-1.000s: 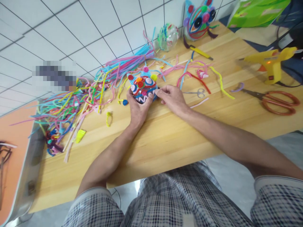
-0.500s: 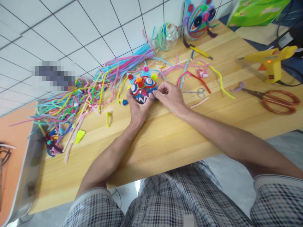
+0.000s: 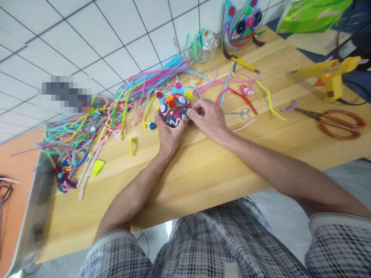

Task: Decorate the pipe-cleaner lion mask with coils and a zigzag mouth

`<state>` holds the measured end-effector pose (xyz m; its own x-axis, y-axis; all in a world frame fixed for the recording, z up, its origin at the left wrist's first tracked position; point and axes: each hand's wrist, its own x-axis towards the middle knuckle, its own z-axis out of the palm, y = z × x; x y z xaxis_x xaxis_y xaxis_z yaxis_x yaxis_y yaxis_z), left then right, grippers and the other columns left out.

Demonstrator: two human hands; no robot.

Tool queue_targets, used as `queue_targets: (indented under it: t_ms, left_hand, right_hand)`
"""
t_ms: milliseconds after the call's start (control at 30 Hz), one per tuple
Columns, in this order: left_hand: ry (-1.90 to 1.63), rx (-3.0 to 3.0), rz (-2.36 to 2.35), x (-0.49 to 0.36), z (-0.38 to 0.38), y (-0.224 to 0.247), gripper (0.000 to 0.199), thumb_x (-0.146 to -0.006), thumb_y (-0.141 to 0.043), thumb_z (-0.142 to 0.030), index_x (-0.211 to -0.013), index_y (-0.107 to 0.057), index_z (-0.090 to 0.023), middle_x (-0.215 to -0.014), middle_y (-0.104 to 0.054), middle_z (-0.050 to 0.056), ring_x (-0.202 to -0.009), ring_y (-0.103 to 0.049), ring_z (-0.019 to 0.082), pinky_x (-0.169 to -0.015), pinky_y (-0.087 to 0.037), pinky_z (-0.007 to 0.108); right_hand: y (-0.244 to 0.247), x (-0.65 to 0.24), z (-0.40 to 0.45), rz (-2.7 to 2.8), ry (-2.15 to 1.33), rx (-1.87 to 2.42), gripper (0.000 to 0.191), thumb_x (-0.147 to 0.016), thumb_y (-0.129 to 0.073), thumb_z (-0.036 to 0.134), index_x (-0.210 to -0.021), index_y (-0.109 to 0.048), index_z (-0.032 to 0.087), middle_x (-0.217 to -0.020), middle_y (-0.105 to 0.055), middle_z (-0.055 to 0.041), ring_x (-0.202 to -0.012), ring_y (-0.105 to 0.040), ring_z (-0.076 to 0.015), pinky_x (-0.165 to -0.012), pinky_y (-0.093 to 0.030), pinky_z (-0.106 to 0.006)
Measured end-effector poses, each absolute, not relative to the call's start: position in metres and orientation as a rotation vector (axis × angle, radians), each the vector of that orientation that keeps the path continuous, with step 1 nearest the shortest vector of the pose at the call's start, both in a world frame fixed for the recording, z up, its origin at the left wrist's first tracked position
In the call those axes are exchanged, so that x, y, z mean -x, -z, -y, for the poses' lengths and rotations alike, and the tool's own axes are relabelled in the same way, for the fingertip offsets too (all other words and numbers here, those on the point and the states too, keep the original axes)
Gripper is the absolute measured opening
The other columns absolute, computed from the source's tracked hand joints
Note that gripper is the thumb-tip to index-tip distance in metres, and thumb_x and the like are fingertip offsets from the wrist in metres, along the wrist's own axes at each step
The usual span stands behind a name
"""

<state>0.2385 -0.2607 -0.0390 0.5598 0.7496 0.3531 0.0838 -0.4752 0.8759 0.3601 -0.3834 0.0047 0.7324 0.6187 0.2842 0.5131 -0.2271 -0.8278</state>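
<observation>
A small clear ball decorated as an animal face [image 3: 172, 104] rests on the table, covered in red, blue and orange pipe cleaner coils, with blue ears. A pale zigzag pipe cleaner [image 3: 174, 122] runs along its lower front like teeth. My left hand [image 3: 169, 137] is closed round the ball from the front, thumb and fingers on either side. At the ball's right side, the thumb and forefinger of my right hand [image 3: 210, 119] pinch the right end of the zigzag strip. My fingers cover part of that end.
Tangled pipe cleaners [image 3: 78, 135] and a bundle [image 3: 162, 75] lie along the wall. Behind stand a clear ball [image 3: 204, 45] and a finished face [image 3: 242, 29]. To the right are a yellow cutter [image 3: 245, 64], small scissors [image 3: 244, 113], orange-handled scissors [image 3: 342, 124] and a lit glue gun [image 3: 330, 73].
Both hands keep the same hold on the decorated ball. Only a very slight shift of the whole view shows.
</observation>
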Motion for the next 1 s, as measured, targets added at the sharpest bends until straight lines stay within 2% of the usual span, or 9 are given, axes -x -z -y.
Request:
queue_targets:
  t_ms: [133,467,567,733,1000]
  left_hand:
    - [-0.977,-1.949,-0.667,-0.238,0.262,0.038,0.091,-0.083,-0.090,-0.065,-0.148,-0.039,-0.027,-0.154,-0.053,0.015,-0.145,-0.059,0.030,-0.129,-0.046,0.049]
    - [-1.005,-1.977,-0.658,-0.238,0.262,0.040,0.090,-0.085,-0.087,-0.068,-0.149,-0.040,-0.026,-0.154,-0.052,0.015,-0.144,-0.059,0.029,-0.127,-0.047,0.047]
    - [-0.989,-1.961,-0.654,-0.238,0.261,0.041,0.088,-0.086,-0.086,-0.067,-0.150,-0.040,-0.028,-0.154,-0.052,0.013,-0.143,-0.060,0.028,-0.126,-0.048,0.046]
    - [-0.980,-1.921,-0.642,-0.238,0.258,0.044,0.086,-0.086,-0.088,-0.063,-0.149,-0.040,-0.029,-0.154,-0.054,0.013,-0.142,-0.061,0.028,-0.127,-0.049,0.049]
    - [-0.942,-1.926,-0.669,-0.238,0.257,0.045,0.096,-0.086,-0.088,-0.066,-0.158,-0.038,-0.027,-0.158,-0.053,0.015,-0.147,-0.060,0.029,-0.128,-0.049,0.049]
  right_hand:
    - [-0.005,-0.361,0.381,0.851,-0.137,1.903,0.023,-0.090,-0.079,0.033,-0.078,-0.060,0.026,-0.092,-0.073,-0.0046,-0.091,-0.066,-0.0241,-0.089,-0.053,-0.041]
    - [0.001,-0.360,0.383,0.894,-0.069,1.902,0.017,-0.092,-0.076,0.030,-0.082,-0.062,0.026,-0.094,-0.074,-0.0042,-0.092,-0.066,-0.0241,-0.087,-0.053,-0.039]
    - [0.003,-0.359,0.384,0.912,-0.062,1.890,0.014,-0.095,-0.073,0.031,-0.087,-0.064,0.026,-0.097,-0.075,-0.0046,-0.094,-0.067,-0.0241,-0.088,-0.053,-0.039]
    - [0.002,-0.357,0.389,0.973,-0.039,1.889,0.007,-0.099,-0.067,0.023,-0.092,-0.066,0.025,-0.106,-0.078,-0.0067,-0.103,-0.069,-0.0253,-0.094,-0.052,-0.040]
    - [-0.004,-0.357,0.390,1.010,-0.030,1.905,0.010,-0.096,-0.066,0.019,-0.089,-0.066,0.026,-0.102,-0.077,-0.0065,-0.100,-0.068,-0.0259,-0.091,-0.051,-0.039]
